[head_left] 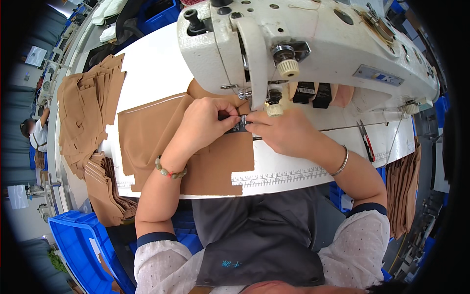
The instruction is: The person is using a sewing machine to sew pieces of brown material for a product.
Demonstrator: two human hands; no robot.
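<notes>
My left hand [205, 125] is closed in a pinch on a small dark label [240, 126] with pale markings, just under the presser foot and needle area of a white sewing machine [323, 39]. From the other side my right hand [286, 130] has its fingers together on that same label. Both hands are over a brown fabric piece [215, 169], lying partly folded on the white table [142, 68], which has a printed scale along its near edge. Red-and-black scissors [365, 141] lie to the right of my right hand. The fingertips partly hide the label.
Brown pieces are piled at left [83, 112] and hang at the right edge [401, 191]. Dark tags [313, 94] sit under the machine arm. Blue crates [78, 235] stand lower left and back. Another person [36, 130] is at the far left beside other machines.
</notes>
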